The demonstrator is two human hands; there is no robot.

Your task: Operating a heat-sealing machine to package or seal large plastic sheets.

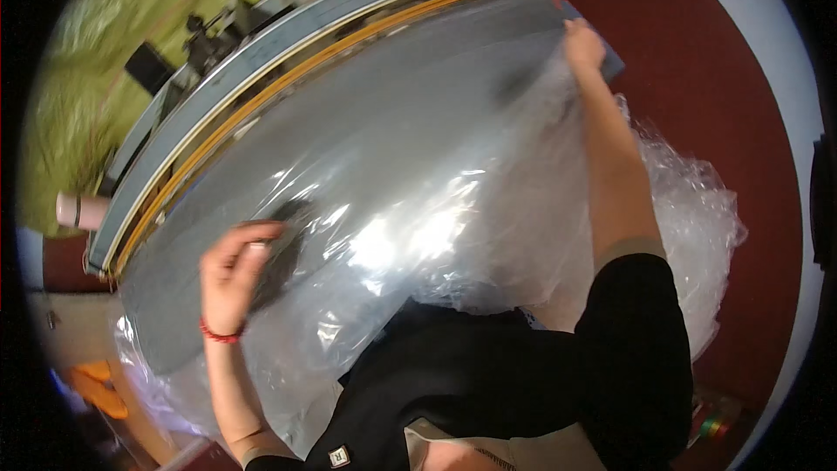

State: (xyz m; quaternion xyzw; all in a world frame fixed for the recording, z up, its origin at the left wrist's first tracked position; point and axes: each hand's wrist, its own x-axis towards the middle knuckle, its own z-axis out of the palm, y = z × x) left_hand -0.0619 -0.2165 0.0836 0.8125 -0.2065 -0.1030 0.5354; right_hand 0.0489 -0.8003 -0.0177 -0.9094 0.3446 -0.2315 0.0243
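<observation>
A wide sheet of clear plastic film (410, 235) lies in glossy folds over a long grey work surface (375, 113) in front of me. At the far right corner, my right hand (584, 48) is closed on the film, which slants from it toward my body. My left hand (231, 266), with a red bracelet (221, 333) at the wrist, hovers over the left part of the film. Its fingers are loosely bent, with the thumb a little apart, and I see nothing held in them. A dark shadow falls beside it.
An orange strip (349, 39) and a pale metal rail (288, 61) run along the surface's far edge. Black fittings (214, 44) and a pink cylinder (83, 211) stand beyond. Bunched clear plastic (689, 218) hangs at the right, above a dark red floor (715, 96). Yellow-green sheeting (113, 17) covers the far left.
</observation>
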